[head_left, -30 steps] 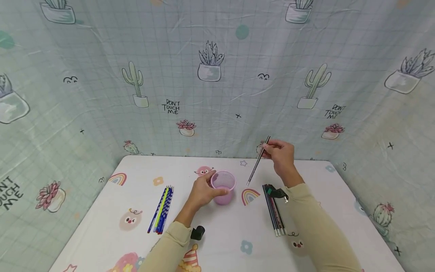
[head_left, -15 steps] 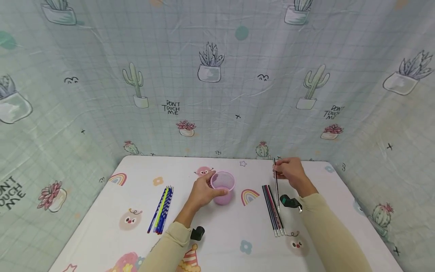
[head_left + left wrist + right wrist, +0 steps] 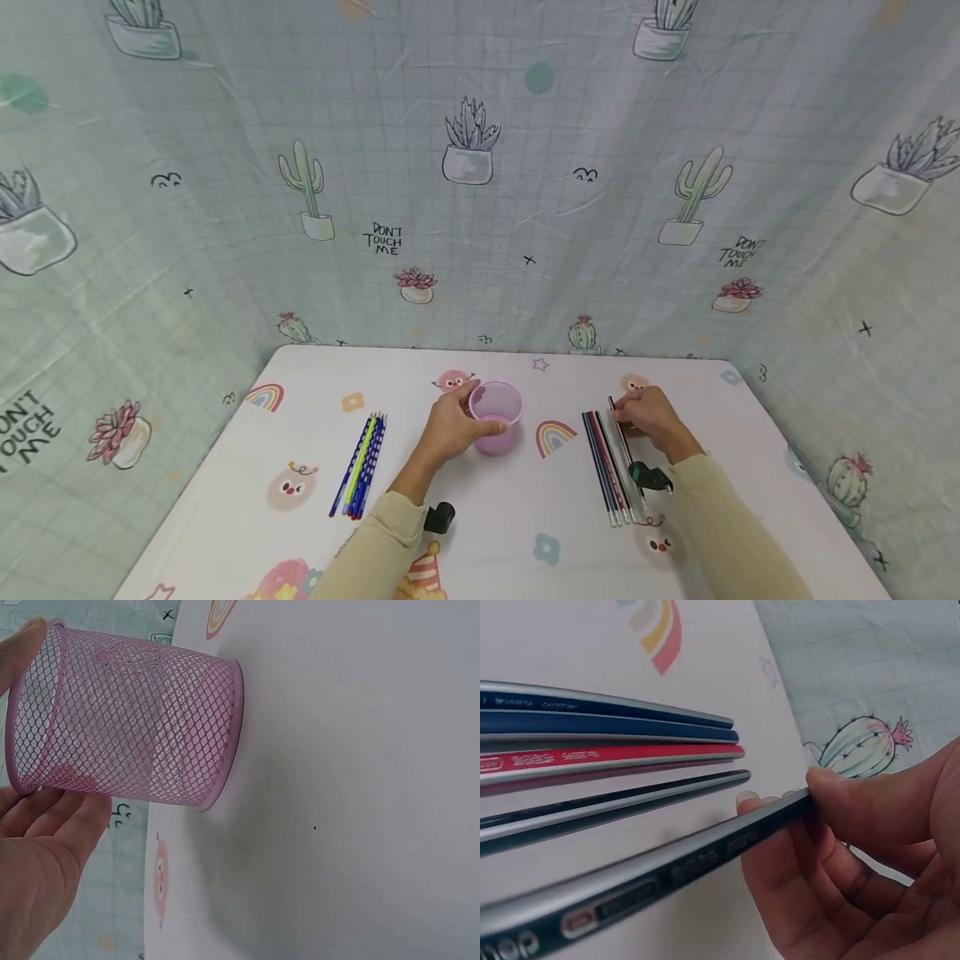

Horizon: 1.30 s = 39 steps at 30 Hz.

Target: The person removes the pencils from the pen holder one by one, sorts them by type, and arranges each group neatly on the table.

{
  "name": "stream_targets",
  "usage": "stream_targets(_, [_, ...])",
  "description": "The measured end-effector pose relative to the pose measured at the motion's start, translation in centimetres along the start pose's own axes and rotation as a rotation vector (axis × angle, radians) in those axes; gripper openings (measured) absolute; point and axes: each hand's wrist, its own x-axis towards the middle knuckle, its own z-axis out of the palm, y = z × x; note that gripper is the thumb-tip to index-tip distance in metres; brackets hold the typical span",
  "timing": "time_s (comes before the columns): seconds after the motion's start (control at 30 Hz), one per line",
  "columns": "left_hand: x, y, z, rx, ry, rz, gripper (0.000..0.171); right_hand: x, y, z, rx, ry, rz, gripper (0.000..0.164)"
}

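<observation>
My left hand (image 3: 450,429) grips a pink mesh pen cup (image 3: 497,440) near the middle of the table, thumb at the near side of its rim and fingers behind. Nothing stands inside the cup. In the left wrist view the cup's mesh wall (image 3: 135,712) shows with fingers on both sides. On the right, my right hand (image 3: 651,419) pinches the far end of a dark pencil (image 3: 667,874) with silver edges between thumb and fingers. This pencil lies just right of a row of similar pencils (image 3: 602,467), dark, blue and red, and nearly parallel to them.
A bundle of blue patterned pencils (image 3: 367,471) with a yellow-green pencil (image 3: 360,458) lies on the left of the white printed table (image 3: 495,550). A cactus-print cloth (image 3: 480,250) rises behind and on both sides. Dark wrist cameras (image 3: 440,517) sit at both wrists.
My right hand has carried the pencil from above the table near the cup, rightward and down, beside the row of dark pencils. My left hand and the cup stay in place.
</observation>
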Motion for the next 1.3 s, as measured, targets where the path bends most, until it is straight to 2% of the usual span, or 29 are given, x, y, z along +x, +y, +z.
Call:
stream_targets(0.3, [0.1, -0.1, 0.2, 0.001, -0.024, -0.017, 0.095, 0.7, 1.7, 0.4, -0.067, 0.004, 0.017, 0.026])
stream_targets(0.6, [-0.4, -0.2, 0.3, 0.009, -0.027, -0.032, 0.095, 0.8, 2.6, 0.8, -0.047, -0.014, 0.025, 0.023])
stream_targets(0.87, [-0.2, -0.2, 0.3, 0.017, -0.037, -0.005, 0.096, 0.4, 2.8, 1.6, -0.111, 0.014, -0.05, 0.019])
stream_targets(1.13, [-0.3, -0.2, 0.4, -0.013, -0.048, 0.009, 0.1, -0.1, 2.2, 1.7, -0.175, 0.034, -0.075, 0.022])
stream_targets(1.23, [-0.6, 0.1, -0.2, -0.036, -0.07, 0.0, 0.102, -0.1, 1.9, 1.5, -0.195, 0.057, -0.113, 0.025])
stream_targets(1.3, [-0.8, 0.5, -1.3, -0.007, -0.069, 0.003, 0.1, -0.3, 1.4, 1.4, -0.191, 0.073, -0.154, 0.028])
